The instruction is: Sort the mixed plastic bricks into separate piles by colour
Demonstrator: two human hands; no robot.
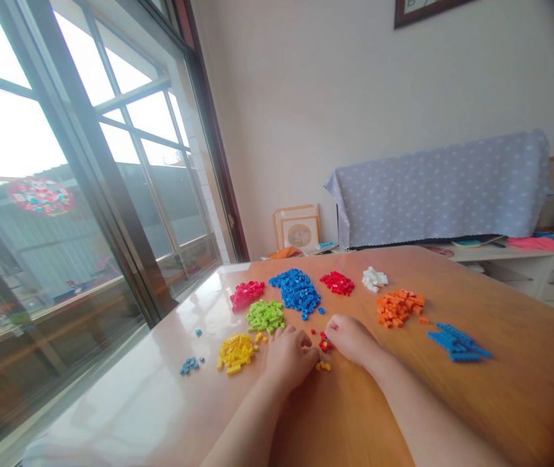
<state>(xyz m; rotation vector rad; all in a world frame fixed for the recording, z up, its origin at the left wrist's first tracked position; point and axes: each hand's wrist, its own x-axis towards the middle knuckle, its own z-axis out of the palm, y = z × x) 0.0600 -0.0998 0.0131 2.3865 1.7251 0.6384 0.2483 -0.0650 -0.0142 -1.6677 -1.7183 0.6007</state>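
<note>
My left hand (290, 355) rests low over the table with its fingers curled, between the yellow brick pile (236, 353) and a few loose yellow bricks (323, 366). Its fingertips are partly hidden, and so is anything in them. My right hand (352, 338) is closed beside a small cluster of red and yellow bricks (324, 342); whatever its fingers pinch is too small to make out. Just beyond my left hand lies a lime green brick pile (264, 316). A large pile of blue pieces (296, 290) spreads farther back.
Around the wooden table (355, 421) are a crimson pile (246, 295), red bricks (337, 283), white pieces (375, 279), orange bricks (398, 307), long blue bricks (458, 342) and small teal pieces (189, 366). A window (126, 130) borders the left; a cloth-covered object (437, 188) stands behind.
</note>
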